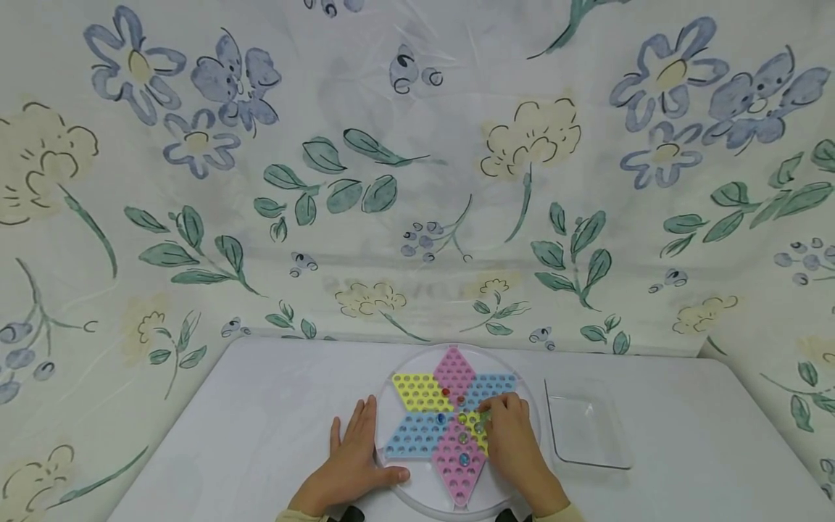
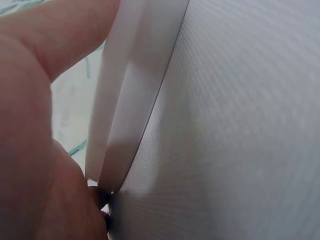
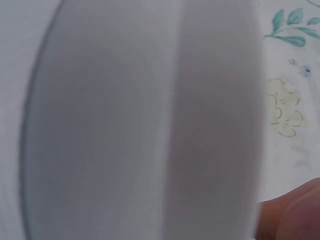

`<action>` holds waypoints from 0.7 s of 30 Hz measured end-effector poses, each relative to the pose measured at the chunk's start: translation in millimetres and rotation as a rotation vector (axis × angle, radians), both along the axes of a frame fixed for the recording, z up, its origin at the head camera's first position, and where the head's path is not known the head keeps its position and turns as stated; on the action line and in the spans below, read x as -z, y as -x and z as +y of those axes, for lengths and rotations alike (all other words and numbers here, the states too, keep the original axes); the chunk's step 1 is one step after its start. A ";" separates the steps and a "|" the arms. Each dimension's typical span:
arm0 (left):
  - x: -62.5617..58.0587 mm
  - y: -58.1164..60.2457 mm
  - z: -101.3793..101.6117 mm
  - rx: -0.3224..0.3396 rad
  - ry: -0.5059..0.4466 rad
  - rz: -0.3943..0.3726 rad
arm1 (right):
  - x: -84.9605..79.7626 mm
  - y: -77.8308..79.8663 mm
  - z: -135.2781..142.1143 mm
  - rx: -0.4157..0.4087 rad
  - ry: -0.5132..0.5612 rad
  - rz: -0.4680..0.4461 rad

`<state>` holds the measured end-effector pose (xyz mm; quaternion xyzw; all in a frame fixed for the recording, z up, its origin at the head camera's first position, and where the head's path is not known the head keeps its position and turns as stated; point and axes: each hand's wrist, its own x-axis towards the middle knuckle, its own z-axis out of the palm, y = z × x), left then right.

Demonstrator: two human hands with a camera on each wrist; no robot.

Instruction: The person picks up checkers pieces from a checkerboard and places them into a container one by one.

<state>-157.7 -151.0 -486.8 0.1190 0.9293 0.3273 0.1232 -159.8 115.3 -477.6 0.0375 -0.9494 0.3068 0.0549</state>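
Note:
A round white Chinese checkers board with a pink, yellow and blue star lies on the table. Several glass marbles sit in its holes, among them a red marble, a dark blue marble and a blue-green marble. My right hand is over the board's right side, thumb and index finger pinching a small green marble at the yellow point. At the left rim, my left hand rests with fingers straight and the thumb on the edge. The rim fills part of the left wrist view.
A clear square tray stands on the white table to the right of the board. Flower-patterned cloth hangs behind the table and along both sides.

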 end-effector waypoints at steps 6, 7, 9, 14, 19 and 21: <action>-0.1 0.0 0.2 -0.005 0.007 0.002 | -1.6 0.7 -0.7 0.030 0.024 -0.010; -0.2 0.1 0.2 -0.006 0.007 0.001 | -1.6 0.8 -0.7 0.032 0.025 -0.009; -0.4 0.3 0.2 -0.007 0.012 0.000 | -2.5 0.7 -0.6 0.034 0.025 -0.007; -1.1 0.3 0.5 -0.010 0.020 -0.002 | -5.9 -0.2 0.5 0.033 0.030 0.007; -2.3 0.1 1.1 -0.012 0.013 -0.005 | -9.2 -1.6 1.9 0.029 0.055 0.017; -2.7 0.1 1.4 -0.012 0.012 -0.005 | -10.6 -2.0 2.9 0.027 0.071 0.017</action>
